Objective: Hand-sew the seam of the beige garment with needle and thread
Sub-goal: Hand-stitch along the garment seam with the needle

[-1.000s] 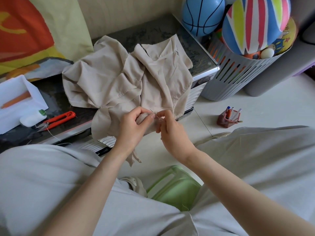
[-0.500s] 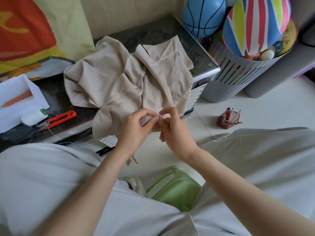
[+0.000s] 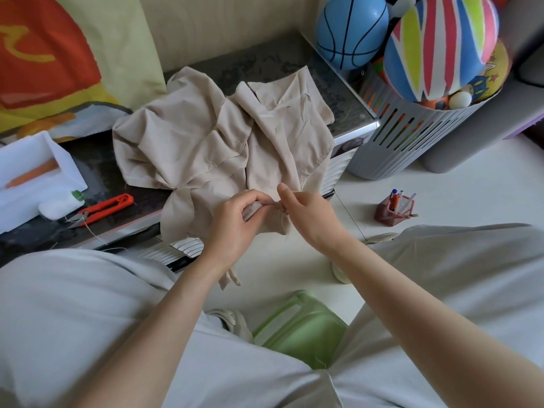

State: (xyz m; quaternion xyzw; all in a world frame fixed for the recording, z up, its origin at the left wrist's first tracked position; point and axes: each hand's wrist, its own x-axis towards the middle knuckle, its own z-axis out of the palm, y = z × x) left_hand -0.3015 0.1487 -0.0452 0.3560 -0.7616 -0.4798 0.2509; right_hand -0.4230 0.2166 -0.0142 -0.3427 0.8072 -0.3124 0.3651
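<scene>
Now, left hand [image 3: 232, 225] pinching overhanging garment [image 3: 191, 142] edge

Loose pale grey trousers [image 3: 73, 319] on both legs; forearms [image 3: 164, 313] bare; cream shoe [image 3: 232, 319] on foot.

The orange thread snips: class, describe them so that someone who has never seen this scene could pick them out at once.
Start at the dark table that carries the beige garment. Left of the garment, near the table's front edge, the orange snips lie beside a green-capped white object. They are the only orange-handled tool with metal tips there.
</scene>
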